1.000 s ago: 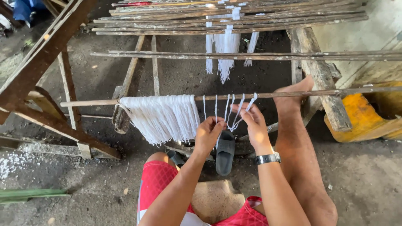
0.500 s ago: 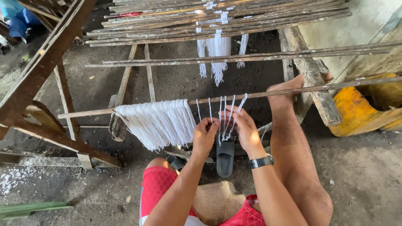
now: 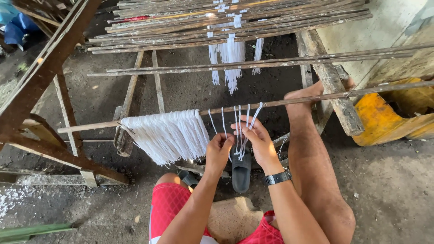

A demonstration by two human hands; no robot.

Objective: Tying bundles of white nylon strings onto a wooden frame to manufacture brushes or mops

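Both hands pinch loose white strands hanging off the pole: left hand closed, right hand half-open beside it.

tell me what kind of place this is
Probably a rough, open handcraft workshop for string or yarn work. White strands hang in a thick bunch over a horizontal stick, more sticks are stacked on a wooden rack, and the floor is bare, dirty ground. Both hands work loose strands.
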